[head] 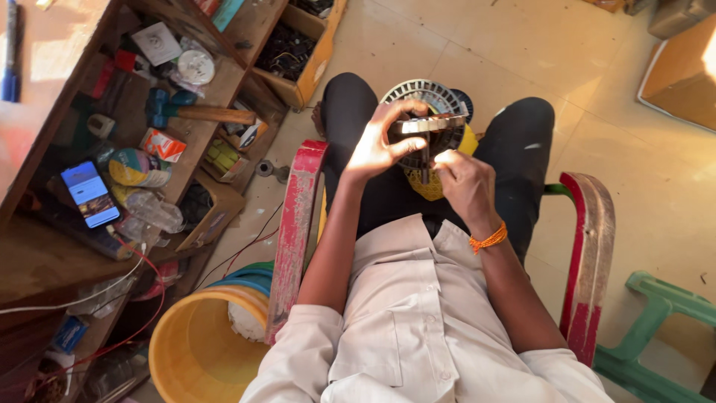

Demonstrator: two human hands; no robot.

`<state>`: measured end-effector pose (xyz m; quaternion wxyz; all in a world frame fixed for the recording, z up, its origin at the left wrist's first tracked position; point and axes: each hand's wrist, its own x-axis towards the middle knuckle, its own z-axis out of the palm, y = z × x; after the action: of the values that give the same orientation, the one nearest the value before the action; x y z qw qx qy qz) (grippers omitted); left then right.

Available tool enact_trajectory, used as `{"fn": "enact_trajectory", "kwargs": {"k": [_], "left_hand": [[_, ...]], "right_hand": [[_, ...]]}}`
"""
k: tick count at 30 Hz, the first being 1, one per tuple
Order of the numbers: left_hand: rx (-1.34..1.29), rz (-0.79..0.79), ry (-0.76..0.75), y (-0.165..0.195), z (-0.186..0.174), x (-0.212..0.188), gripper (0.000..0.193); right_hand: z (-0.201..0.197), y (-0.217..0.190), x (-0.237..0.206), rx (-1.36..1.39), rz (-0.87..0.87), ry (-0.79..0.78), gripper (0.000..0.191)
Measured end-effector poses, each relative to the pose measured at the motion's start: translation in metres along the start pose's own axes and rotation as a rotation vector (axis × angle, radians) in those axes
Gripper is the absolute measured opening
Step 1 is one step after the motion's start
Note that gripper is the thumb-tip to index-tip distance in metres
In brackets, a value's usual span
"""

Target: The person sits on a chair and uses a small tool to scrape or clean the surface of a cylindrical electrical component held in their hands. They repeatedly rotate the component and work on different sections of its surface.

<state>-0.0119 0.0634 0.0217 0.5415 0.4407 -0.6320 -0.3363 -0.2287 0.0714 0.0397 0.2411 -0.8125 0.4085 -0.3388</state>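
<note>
1. At far left stands a wooden shelf unit (224, 89); on it lie a lit phone (90, 193), a hammer with a wooden handle (195, 113), a roll of tape (134, 167) and small boxes; a blue marker (10, 52) lies on the counter (52, 45) at the top corner.
2. Below the shelf, on the floor, sits a yellow bucket (179, 351), just beside the chair's red left armrest (297, 224).
3. A person in a pale shirt sits in the chair, seen from above, dark trousers over tiled floor (597, 89).
4. The left hand (379, 145) is raised over the lap, fingers curled around the edge of a round metal motor part (431, 123) with a ribbed grey rim; it grips that part.
5. The right hand (462, 183), an orange thread at its wrist, pinches a thin dark shaft (425, 168) hanging under the part; something yellow lies in the lap beneath.
6. The red right armrest (593, 246) follows; a green plastic stool (656, 328) stands at far right.
</note>
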Motion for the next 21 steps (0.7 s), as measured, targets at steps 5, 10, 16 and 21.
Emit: {"fn": "enact_trajectory", "kwargs": {"k": [5,10,16,21], "left_hand": [[0.283,0.017,0.138,0.0,0.024,0.002,0.03],[0.239,0.033,0.172,-0.005,0.027,0.001,0.028],[0.268,0.03,0.196,-0.005,0.03,-0.001,0.028],[0.263,0.01,0.211,-0.006,0.032,-0.001,0.028]], "right_hand": [[-0.023,0.009,0.001,0.026,0.15,0.091,0.005],[-0.048,-0.003,0.021,0.065,0.049,0.094,0.005],[-0.044,-0.015,0.067,0.008,-0.153,0.09,0.003],[-0.042,-0.007,0.089,-0.037,-0.177,0.032,0.001]]}}
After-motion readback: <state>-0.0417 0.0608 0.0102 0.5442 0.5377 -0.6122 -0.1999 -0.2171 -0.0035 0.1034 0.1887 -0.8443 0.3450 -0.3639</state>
